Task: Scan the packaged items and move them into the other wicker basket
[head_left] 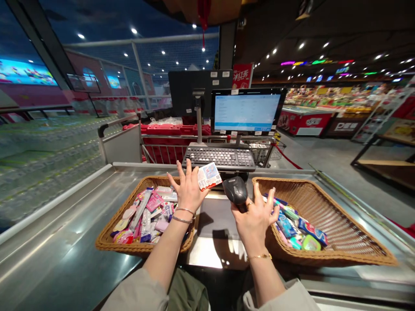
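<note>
My left hand (189,188) pinches a small flat white box (209,177) with blue print and a red-orange edge, its other fingers spread. It is above the right side of a wicker basket (103,239) heaped with small packets, many of them pink. A black handheld barcode scanner (235,190) is held in my right hand (256,218) by its handle, some fingers stretched out. The scanner's head is close to the box but apart from it. Beyond my right hand is a second wicker basket (343,216), with blue packs (285,224) and a green-lidded item (311,243) at its near left.
Both baskets stand on a metal counter (74,216). Behind them are a black keyboard (220,156), a lit monitor (246,111) and a second screen seen from its back (184,93). A metal rail and shopping cart (259,151) stand past the counter.
</note>
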`<state>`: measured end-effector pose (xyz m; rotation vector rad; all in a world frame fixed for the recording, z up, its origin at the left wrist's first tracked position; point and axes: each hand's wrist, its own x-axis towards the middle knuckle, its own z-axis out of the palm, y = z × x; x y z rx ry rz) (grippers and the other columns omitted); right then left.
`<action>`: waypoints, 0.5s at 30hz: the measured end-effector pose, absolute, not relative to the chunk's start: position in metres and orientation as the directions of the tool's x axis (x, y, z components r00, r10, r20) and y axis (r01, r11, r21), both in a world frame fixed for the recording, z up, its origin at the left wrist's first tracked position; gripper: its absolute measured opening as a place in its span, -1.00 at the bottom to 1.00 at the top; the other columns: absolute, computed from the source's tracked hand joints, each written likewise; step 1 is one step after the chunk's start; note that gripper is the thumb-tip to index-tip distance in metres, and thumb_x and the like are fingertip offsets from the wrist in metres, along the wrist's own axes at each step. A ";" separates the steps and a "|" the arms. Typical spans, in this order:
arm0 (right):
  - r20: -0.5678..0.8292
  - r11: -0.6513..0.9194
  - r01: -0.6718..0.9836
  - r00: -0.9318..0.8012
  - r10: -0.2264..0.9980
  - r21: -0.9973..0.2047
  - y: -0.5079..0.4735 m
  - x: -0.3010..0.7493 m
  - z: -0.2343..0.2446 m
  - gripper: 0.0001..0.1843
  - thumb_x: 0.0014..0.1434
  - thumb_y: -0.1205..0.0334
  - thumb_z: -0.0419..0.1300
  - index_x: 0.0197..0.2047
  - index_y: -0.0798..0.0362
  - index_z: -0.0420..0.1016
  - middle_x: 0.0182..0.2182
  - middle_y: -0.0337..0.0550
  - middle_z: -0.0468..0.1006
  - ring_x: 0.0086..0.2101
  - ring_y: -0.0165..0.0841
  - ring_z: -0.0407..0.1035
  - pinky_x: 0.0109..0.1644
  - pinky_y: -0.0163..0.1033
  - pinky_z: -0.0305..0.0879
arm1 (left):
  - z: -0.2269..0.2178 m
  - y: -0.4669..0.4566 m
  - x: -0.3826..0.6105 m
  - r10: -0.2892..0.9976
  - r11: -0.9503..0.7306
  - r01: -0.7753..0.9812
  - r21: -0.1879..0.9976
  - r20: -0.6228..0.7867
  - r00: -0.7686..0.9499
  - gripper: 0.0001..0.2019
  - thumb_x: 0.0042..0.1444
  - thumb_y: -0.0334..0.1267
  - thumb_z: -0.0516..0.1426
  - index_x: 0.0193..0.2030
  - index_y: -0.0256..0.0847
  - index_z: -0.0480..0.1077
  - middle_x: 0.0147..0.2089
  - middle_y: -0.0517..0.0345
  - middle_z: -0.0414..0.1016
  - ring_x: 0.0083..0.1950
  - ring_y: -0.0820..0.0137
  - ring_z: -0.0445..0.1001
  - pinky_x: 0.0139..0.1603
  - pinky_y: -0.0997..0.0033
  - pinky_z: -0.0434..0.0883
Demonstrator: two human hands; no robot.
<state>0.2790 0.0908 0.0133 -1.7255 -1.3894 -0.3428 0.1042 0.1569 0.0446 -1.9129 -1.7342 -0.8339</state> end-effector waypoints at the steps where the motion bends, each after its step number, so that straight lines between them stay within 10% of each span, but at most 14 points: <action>1: 0.678 -0.006 0.895 0.343 0.651 -0.447 0.090 0.282 0.014 -0.75 0.07 0.08 0.22 -0.23 0.00 0.61 0.28 -0.07 0.28 0.35 0.09 -0.21 0.26 0.36 -0.25 | 0.045 0.156 0.107 0.732 -0.137 0.987 0.083 0.679 0.045 -0.22 -0.06 0.09 0.27 0.28 -0.22 0.23 0.50 -0.11 -0.16 0.50 -0.11 -0.37 0.34 -0.44 -0.47; 15: 0.736 -0.112 0.887 0.438 0.516 -0.448 0.081 0.322 0.014 -0.68 0.10 0.02 0.19 -0.22 0.07 0.59 0.19 0.04 0.39 0.33 0.10 -0.13 0.25 0.35 -0.20 | 0.048 0.152 0.150 0.725 -0.223 0.973 0.059 0.678 0.125 -0.18 -0.06 0.14 0.26 0.31 -0.17 0.21 0.50 -0.05 -0.17 0.50 -0.11 -0.41 0.33 -0.46 -0.44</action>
